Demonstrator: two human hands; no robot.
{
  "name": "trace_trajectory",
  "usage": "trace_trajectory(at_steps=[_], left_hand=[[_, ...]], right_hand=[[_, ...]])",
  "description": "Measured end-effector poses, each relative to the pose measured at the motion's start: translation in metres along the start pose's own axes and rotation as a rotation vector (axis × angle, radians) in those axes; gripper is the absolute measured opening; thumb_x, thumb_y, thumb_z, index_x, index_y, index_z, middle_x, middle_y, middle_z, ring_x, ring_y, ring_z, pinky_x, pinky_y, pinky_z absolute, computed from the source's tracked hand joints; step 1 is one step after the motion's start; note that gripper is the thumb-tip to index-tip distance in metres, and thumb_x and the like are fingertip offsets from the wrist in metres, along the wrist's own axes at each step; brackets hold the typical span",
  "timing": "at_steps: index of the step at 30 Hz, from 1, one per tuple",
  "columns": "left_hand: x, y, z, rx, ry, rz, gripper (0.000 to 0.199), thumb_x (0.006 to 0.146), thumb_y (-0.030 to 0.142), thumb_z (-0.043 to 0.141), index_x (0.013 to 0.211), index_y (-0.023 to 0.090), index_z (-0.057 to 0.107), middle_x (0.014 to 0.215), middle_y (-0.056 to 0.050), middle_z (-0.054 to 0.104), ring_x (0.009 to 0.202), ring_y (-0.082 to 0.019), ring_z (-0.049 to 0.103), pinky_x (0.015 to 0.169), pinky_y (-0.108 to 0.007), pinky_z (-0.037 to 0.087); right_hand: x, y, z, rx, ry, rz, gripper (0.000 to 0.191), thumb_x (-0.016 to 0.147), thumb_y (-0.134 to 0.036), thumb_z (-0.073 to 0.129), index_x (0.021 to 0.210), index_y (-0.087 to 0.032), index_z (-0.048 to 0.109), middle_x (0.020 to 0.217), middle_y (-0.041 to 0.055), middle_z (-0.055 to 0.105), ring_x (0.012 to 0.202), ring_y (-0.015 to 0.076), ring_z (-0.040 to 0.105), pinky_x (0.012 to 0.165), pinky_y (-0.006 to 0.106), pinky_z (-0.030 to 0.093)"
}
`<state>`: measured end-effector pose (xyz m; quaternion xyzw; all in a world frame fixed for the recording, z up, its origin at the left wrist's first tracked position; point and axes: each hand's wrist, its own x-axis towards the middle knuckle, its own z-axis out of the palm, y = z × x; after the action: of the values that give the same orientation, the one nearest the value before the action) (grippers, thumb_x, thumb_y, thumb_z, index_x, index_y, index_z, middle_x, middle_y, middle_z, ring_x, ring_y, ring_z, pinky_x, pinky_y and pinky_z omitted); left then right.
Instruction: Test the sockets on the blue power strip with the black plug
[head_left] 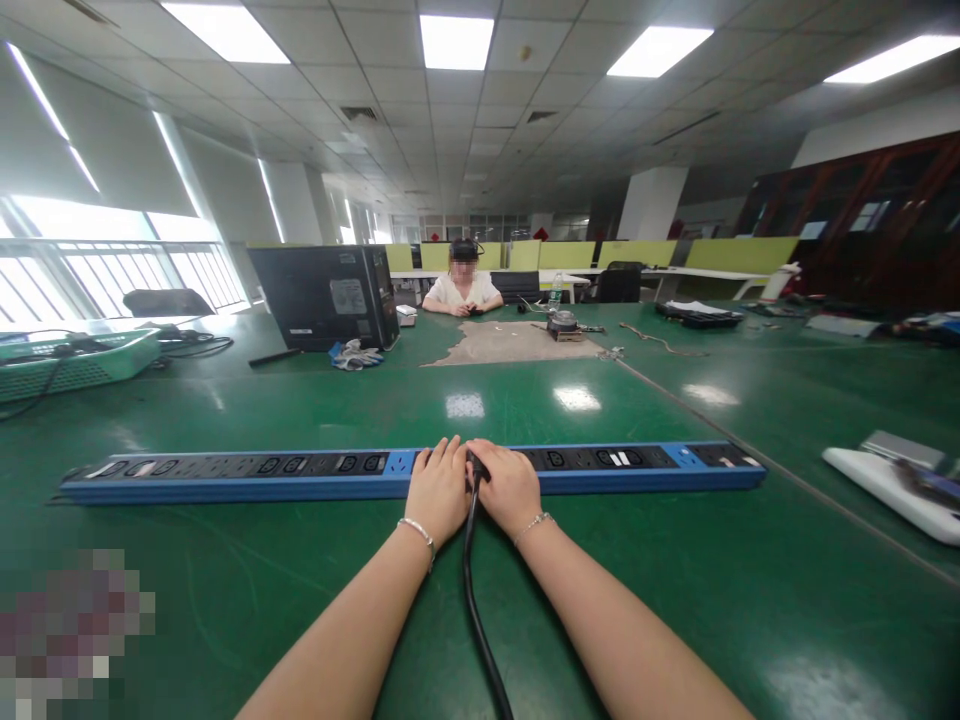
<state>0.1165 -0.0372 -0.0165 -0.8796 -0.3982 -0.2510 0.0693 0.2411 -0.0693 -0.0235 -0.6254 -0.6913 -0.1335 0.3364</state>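
A long blue power strip point(300, 489) with black sockets lies across the green table. Near its middle, my right hand point(510, 485) is closed around the black plug point(475, 466) of a thick black cable point(471, 580), at the strip's top face. The cable runs down toward the bottom of the view between my forearms. My left hand point(440, 487) lies on the strip just left of the plug, palm down, its fingers extended over the sockets. Whether the plug sits in a socket is hidden by the hands.
Across the green table point(360, 400) sits a person point(463, 290). A black computer case point(322, 300) and gloves point(355, 355) stand back left, beside a green basket point(112, 360). At the right edge lies a white object point(885, 492).
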Motion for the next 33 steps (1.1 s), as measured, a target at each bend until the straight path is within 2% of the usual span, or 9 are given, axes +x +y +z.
trace_trajectory(at_steps=[7,13,16,19,21,23,26,30,33], left_hand=[[0.0,0.0,0.002,-0.006,0.01,0.0,0.038,0.082,0.018,0.04,0.118,0.012,0.05,0.129,-0.016,0.052,0.12,-0.03,0.046,0.098,-0.049,0.034],[0.0,0.0,0.003,0.019,0.006,0.01,0.041,0.08,0.022,0.046,0.119,0.012,0.049,0.129,-0.017,0.052,0.121,-0.03,0.045,0.099,-0.048,0.033],[0.0,-0.002,0.005,0.029,0.009,0.013,0.046,0.079,0.031,0.052,0.12,0.012,0.048,0.13,-0.016,0.051,0.122,-0.03,0.044,0.1,-0.048,0.032],[-0.001,-0.004,0.008,0.045,0.017,0.012,0.056,0.076,0.044,0.056,0.122,0.013,0.047,0.13,-0.014,0.051,0.122,-0.029,0.042,0.101,-0.046,0.031],[-0.001,-0.004,0.007,0.055,0.013,0.01,0.059,0.075,0.048,0.057,0.123,0.015,0.046,0.131,-0.013,0.051,0.123,-0.028,0.042,0.101,-0.045,0.031],[-0.001,-0.003,0.007,0.061,0.003,0.009,0.059,0.075,0.049,0.057,0.123,0.016,0.046,0.13,-0.013,0.051,0.122,-0.028,0.042,0.101,-0.045,0.031],[0.0,-0.003,0.005,0.064,0.0,0.009,0.06,0.074,0.05,0.058,0.122,0.016,0.047,0.13,-0.013,0.051,0.122,-0.028,0.043,0.101,-0.044,0.031],[0.0,-0.004,0.005,0.064,0.006,0.011,0.061,0.074,0.049,0.059,0.122,0.015,0.047,0.129,-0.013,0.052,0.121,-0.028,0.043,0.1,-0.044,0.032],[0.0,-0.003,0.005,0.06,0.01,0.011,0.061,0.074,0.05,0.059,0.122,0.015,0.047,0.129,-0.013,0.052,0.121,-0.028,0.043,0.101,-0.044,0.031]], right_hand=[[-0.002,-0.004,-0.003,-0.041,-0.03,0.081,0.035,0.085,-0.027,0.045,0.119,-0.021,0.053,0.115,0.005,0.062,0.11,0.018,0.053,0.092,0.031,0.037],[0.001,-0.007,-0.003,0.036,-0.03,0.121,0.031,0.087,-0.03,0.043,0.113,-0.018,0.054,0.108,0.0082,0.065,0.104,0.0191,0.056,0.089,0.031,0.038],[0.006,-0.001,-0.005,0.135,0.096,0.199,0.032,0.089,-0.033,0.038,0.112,-0.016,0.053,0.1,0.0089,0.066,0.09,0.0193,0.061,0.082,0.03,0.042],[0.008,0.017,-0.012,0.243,0.271,0.316,0.036,0.087,-0.038,0.037,0.113,-0.016,0.05,0.099,0.0092,0.065,0.086,0.0198,0.061,0.079,0.031,0.045],[0.007,0.035,-0.022,0.287,0.298,0.409,0.035,0.085,-0.039,0.039,0.11,-0.019,0.051,0.092,0.0069,0.067,0.079,0.0195,0.062,0.074,0.031,0.047],[0.004,0.05,-0.034,0.304,0.273,0.489,0.032,0.082,-0.039,0.042,0.106,-0.021,0.054,0.08,0.0035,0.067,0.069,0.0187,0.062,0.067,0.03,0.047],[0.0,0.063,-0.047,0.324,0.162,0.437,0.025,0.08,-0.036,0.045,0.099,-0.024,0.058,0.079,0.001,0.068,0.069,0.0177,0.062,0.065,0.028,0.046],[-0.001,0.062,-0.052,0.207,-0.032,0.376,0.024,0.081,-0.033,0.045,0.1,-0.028,0.059,0.08,-0.0004,0.069,0.073,0.0185,0.063,0.064,0.027,0.045],[0.0,0.057,-0.051,0.074,-0.086,0.369,0.028,0.082,-0.034,0.043,0.105,-0.028,0.058,0.082,0.001,0.069,0.074,0.0199,0.064,0.063,0.027,0.044]])
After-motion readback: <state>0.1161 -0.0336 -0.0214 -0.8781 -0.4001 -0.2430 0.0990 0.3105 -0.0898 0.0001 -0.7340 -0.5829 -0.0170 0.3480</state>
